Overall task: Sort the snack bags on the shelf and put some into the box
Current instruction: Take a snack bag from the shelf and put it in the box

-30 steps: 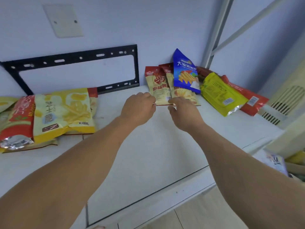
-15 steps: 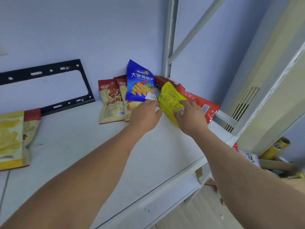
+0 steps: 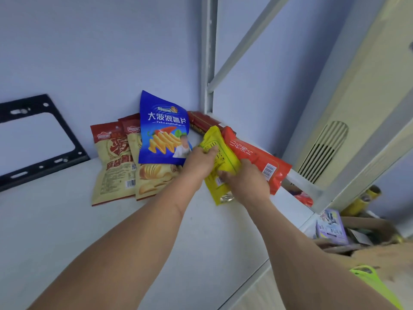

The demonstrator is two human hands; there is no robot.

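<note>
The yellow snack bag (image 3: 223, 163) lay on the white shelf (image 3: 67, 220) near its right end, gripped by both hands: left hand (image 3: 199, 161) at its top, right hand (image 3: 247, 182) lower. A blue chip bag (image 3: 162, 130) stood just left, a red bag (image 3: 257, 157) just right; a cardboard box (image 3: 366, 222), apparently, sat below.

Soft, even light is filling the view — wide-angle bending is curving the edges, and blur is smearing the clutter right of the right hand (image 3: 245, 182).

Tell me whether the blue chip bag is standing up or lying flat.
Standing. The blue chip bag leans upright against the wall, its lower edge resting over the tan chip bags lying flat on the shelf.
</note>
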